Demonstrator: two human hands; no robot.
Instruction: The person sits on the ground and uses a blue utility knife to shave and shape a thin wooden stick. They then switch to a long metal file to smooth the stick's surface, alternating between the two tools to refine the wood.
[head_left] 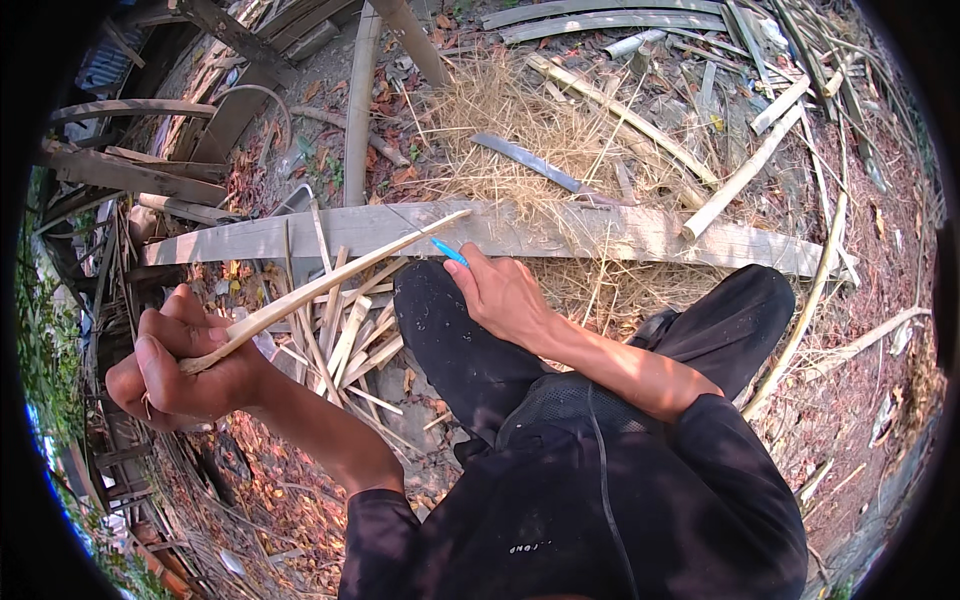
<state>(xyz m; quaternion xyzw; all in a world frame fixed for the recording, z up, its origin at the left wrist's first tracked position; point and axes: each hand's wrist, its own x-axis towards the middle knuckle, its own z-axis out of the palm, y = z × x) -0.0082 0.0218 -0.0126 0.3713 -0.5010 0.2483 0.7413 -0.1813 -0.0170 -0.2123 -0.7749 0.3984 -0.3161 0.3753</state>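
Your left hand [195, 383] pinches a long, pale wooden strip [325, 288], your right hand [508, 298] a slim blue-handled tool [449, 251]; loosening risks slips.

Pale wooden strip [325, 284], slanting, blue-handled knife [449, 251] near its far end

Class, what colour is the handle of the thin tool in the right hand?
The handle is bright blue, best seen in the head view.
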